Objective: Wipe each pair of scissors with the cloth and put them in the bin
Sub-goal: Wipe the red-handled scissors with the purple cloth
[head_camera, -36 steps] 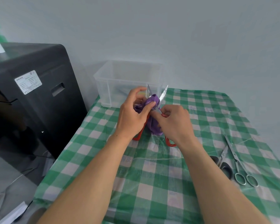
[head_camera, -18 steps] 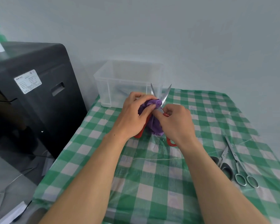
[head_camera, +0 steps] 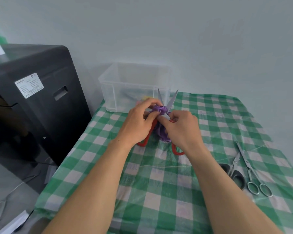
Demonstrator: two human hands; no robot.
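Fingers of the left hand [head_camera: 139, 122] are bunching the purple cloth [head_camera: 159, 109] against the spread blades of the red scissors [head_camera: 172, 100], right hand [head_camera: 181, 130] pinching them near the pivot, palm down. Bin [head_camera: 134, 85] is standing at eleven o'clock; two other scissors [head_camera: 238, 179] are lying at four o'clock.

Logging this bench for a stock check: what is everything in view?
red-handled scissors: one, red and silver, held open before the bin
cloth: one, purple, bunched at their blades
bin: one, clear, table's far end
black-handled scissors: one, black and silver, table's right side
metal scissors: one, silver, beside those
tablecloth: one, green-white check, covering the table
machine: one, black, left of table
left hand: one, grips the cloth
right hand: one, holds the red-handled scissors
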